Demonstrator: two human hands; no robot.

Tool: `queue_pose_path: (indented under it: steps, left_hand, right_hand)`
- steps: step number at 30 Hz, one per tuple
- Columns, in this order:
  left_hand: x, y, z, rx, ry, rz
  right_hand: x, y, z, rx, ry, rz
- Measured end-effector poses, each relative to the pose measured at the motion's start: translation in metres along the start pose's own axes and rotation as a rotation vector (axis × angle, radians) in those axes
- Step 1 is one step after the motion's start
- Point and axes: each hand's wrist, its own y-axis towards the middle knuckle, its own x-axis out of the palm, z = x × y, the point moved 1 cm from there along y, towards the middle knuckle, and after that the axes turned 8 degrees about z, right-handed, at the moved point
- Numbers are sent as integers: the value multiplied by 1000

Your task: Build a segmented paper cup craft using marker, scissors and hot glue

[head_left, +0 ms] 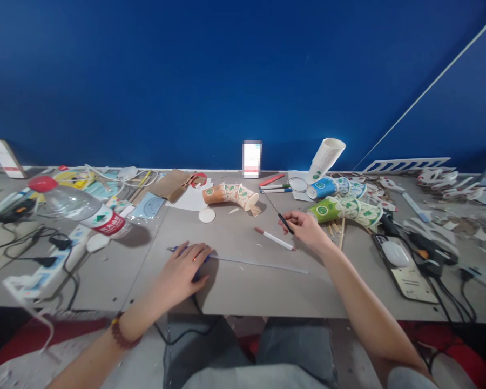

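My left hand lies over a blue glue gun, covering most of it. A long clear glue stick extends from it to the right across the table. In my right hand is a thin black-handled tool, its slim tip pointing away to the upper left. A white marker with a reddish-brown end lies just left of that hand. Behind are a bent orange-and-white paper cup piece and a white disc. A green cup piece sits beside my right hand.
A water bottle and a power strip are at left. Stacked white cups and a blue cup piece stand behind at right. A phone bearing a white mouse lies near cables. An upright phone is against the wall.
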Motion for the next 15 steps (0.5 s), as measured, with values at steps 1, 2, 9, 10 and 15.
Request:
queue_pose_path:
  steps: [1, 2, 9, 10, 15]
  left_hand:
    - [-1, -3, -8, -4, 9, -6]
    - [-3, -5, -16, -7, 14, -13]
    - [-11, -15, -71, -42, -7, -44]
    - [-11, -16, -77, -49, -5, -39]
    - [-13, -18, -95, -66, 4, 0]
  right_hand:
    - [0, 0, 0, 2, -3, -3]
    - [1, 0, 0, 6, -9, -9]
    - [5, -2, -1, 37, -5, -32]
    - [5, -2, -1, 39, 3, -34]
    - [5, -3, -2, 61, 40, -40]
